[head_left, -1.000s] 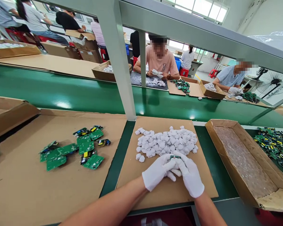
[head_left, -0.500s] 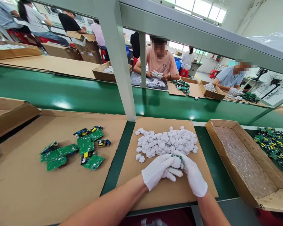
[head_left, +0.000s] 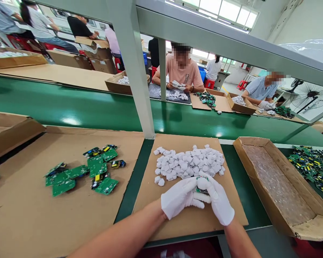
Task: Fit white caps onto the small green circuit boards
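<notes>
Both hands wear white gloves and meet over a cardboard sheet (head_left: 172, 229). My left hand (head_left: 181, 197) is closed on a small green circuit board (head_left: 201, 191), its fingers underneath. From the other side my right hand (head_left: 218, 200) grips the same board, thumb and fingers at its upper edge. A white lump (head_left: 202, 183) lies against the board between the hands; the fingers partly cover both. Just beyond them spreads a pile of small white pieces (head_left: 190, 162), with a couple of loose ones at its left edge.
Several green circuit boards (head_left: 82, 171) lie on a larger cardboard sheet (head_left: 43, 222) at left. To the right stand a shallow cardboard box (head_left: 278, 186) and more boards (head_left: 310, 166). A metal post (head_left: 136, 71) rises ahead; co-workers sit across the green belt (head_left: 110, 107).
My right hand's fingers have closed further over the board and white lump, covering more of them. The left hand has shifted slightly. Across the belt, a loose white piece has moved left.
</notes>
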Demonstrator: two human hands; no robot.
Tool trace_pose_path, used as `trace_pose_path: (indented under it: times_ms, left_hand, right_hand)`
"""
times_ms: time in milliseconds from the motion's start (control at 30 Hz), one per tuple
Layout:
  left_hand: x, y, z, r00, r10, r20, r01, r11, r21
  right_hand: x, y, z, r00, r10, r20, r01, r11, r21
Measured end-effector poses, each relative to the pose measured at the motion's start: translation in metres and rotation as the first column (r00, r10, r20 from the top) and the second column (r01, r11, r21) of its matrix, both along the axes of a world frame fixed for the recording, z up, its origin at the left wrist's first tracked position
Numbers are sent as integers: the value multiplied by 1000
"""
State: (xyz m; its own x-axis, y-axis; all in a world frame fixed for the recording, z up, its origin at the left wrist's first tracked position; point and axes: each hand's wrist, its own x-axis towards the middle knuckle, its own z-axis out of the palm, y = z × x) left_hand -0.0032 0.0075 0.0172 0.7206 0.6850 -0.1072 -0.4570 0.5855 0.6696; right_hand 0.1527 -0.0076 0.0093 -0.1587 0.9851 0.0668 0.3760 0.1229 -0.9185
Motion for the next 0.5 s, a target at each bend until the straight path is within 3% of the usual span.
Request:
trace_pose_path:
  times_ms: [200,333,500]
  left_hand:
    - [2,3,-9,996,46,-78,-44,998,36]
    - [1,4,-6,991,45,-128,-38,998,56]
    - [2,4,-3,986,45,-159,-27,993,113]
  right_hand:
    - [-5,-3,6,996,-32,84,32,999,4]
    - [-5,-2,12,999,53,13,-52,998,-39]
    - [-1,-2,9,995,12,104,-6,999,-54]
